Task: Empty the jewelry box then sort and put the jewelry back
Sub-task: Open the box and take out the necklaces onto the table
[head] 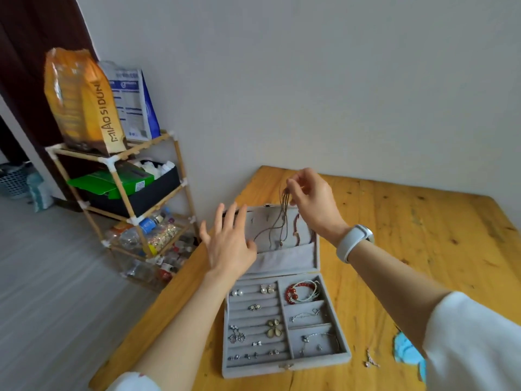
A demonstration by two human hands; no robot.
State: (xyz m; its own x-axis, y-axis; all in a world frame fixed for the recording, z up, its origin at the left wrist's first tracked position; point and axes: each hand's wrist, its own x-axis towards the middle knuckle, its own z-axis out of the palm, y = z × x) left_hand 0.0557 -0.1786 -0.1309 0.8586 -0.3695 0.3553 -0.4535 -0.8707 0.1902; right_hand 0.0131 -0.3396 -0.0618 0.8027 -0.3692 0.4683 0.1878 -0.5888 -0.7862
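Wooden table point(394, 221): right hand point(310, 198) pinches cord necklace point(282, 218) above jewelry box point(318, 314).

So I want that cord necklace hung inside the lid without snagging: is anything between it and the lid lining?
Nothing visible blocks it. The right hand pinches the cord necklace just in front of the lid; the open left hand is off to the side.

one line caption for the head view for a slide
Right hand pinches a brown cord necklace above the open grey jewelry box; left hand spread.
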